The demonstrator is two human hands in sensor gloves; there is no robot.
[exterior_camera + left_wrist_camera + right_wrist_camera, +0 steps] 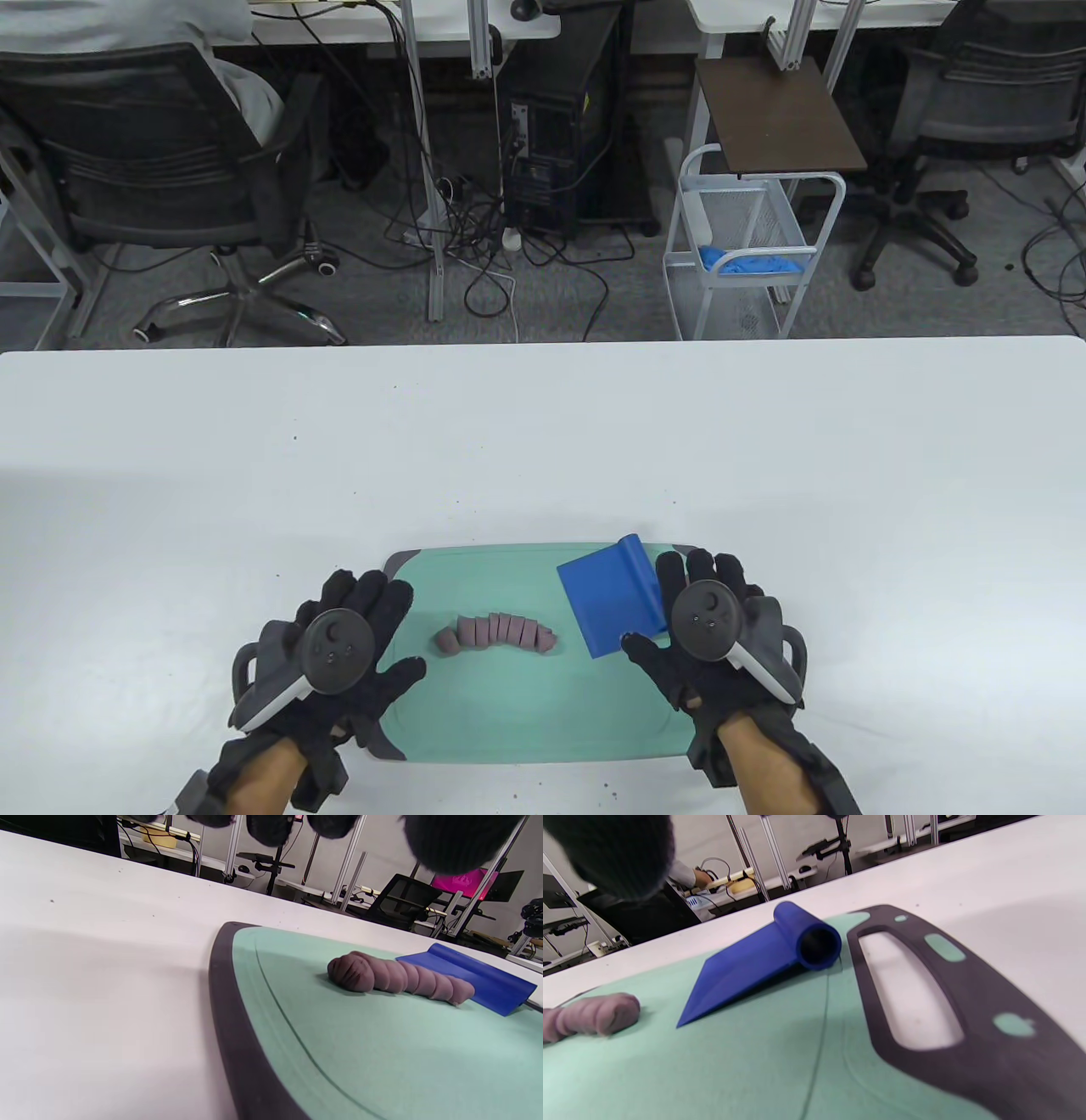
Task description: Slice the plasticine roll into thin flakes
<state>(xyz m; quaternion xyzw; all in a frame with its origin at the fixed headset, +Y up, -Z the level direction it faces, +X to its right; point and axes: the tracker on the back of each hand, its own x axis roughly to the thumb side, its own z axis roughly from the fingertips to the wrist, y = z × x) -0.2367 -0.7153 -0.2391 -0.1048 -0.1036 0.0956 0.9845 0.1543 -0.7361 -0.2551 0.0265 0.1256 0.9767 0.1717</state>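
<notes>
A mauve plasticine roll (499, 633), cut into several slices that lean together in a row, lies on the green cutting board (526, 713). It also shows in the left wrist view (398, 978) and at the left edge of the right wrist view (589, 1016). A blue plastic scraper (612, 606) with a rolled handle lies flat on the board's right part (763, 961). My left hand (339, 654) lies open on the board's left edge, holding nothing. My right hand (708, 632) lies open over the board's right end, beside the scraper, not gripping it.
The board's dark rim with its handle slot (908, 988) is at the right end. The white table (543, 441) stretches far beyond the board. Office chairs, a wire cart (751, 246) and cables stand on the floor behind the table.
</notes>
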